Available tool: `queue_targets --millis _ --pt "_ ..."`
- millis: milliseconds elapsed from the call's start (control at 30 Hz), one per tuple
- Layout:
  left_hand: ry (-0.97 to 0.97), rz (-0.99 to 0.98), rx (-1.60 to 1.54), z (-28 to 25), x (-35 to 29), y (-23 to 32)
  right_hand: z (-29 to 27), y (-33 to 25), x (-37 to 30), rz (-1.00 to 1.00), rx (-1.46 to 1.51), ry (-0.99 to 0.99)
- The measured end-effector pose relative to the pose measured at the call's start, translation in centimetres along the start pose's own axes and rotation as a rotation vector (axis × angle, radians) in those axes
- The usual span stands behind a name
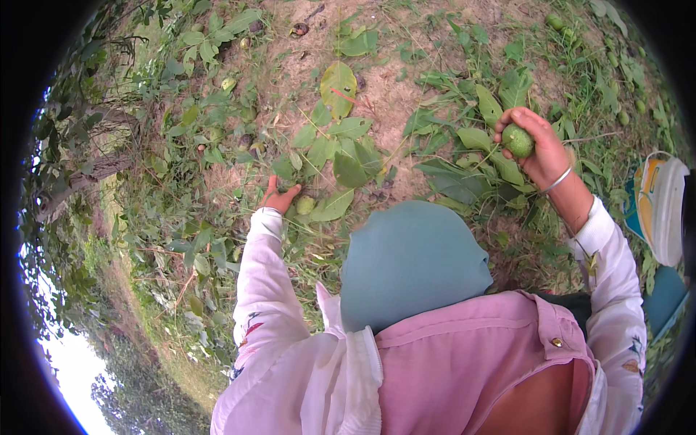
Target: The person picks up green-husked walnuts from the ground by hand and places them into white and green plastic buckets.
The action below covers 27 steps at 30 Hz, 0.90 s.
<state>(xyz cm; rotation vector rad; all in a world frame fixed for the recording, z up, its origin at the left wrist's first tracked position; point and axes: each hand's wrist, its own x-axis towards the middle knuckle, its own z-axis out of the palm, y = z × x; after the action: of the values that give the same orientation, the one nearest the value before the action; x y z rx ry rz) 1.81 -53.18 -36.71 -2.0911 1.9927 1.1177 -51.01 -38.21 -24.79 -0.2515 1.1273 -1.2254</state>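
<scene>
My right hand [538, 145] is raised over leafy stems at the right, its fingers closed around a green walnut [517, 141] with a pale-speckled husk. Low at the ground on the left, my left hand [278, 196] reaches in among the leaves. Its thumb and a finger are spread apart, while its other fingertips are partly hidden by greenery. Just right of that thumb lies another green walnut [305, 205], apart from the hand. Broad green leaves [351, 163] lie past it, and a large yellowing leaf [338, 90] sits farther off.
Several green walnuts [554, 22] lie in grass at the far right. A dark, blackened husk [299, 29] rests on bare soil at the back. At the right edge is a white and yellow container [663, 210]. Tree branches [90, 177] stand at the left. My teal-covered knee [417, 261] is between my arms.
</scene>
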Motion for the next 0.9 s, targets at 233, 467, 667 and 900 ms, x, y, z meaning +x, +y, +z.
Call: queue_targets --millis 233,467,667,900 --pt "-0.212 -0.257 -0.735 -8.5 -6.0 2.3 -1.4 0.0 0.2 -0.024 -0.017 0.027" --pt "-0.579 0.056 0.280 -0.7 -2.0 3.9 0.3 0.0 -0.1 0.018 -0.008 -0.017" --pt "-0.755 -0.038 0.303 0.6 -1.5 0.7 -3.0 -4.0 -0.4 -0.133 -0.111 0.055" --pt "-0.621 -0.112 -0.210 -1.6 -2.5 5.2 -9.4 -7.4 -4.6 0.045 0.188 -0.178"
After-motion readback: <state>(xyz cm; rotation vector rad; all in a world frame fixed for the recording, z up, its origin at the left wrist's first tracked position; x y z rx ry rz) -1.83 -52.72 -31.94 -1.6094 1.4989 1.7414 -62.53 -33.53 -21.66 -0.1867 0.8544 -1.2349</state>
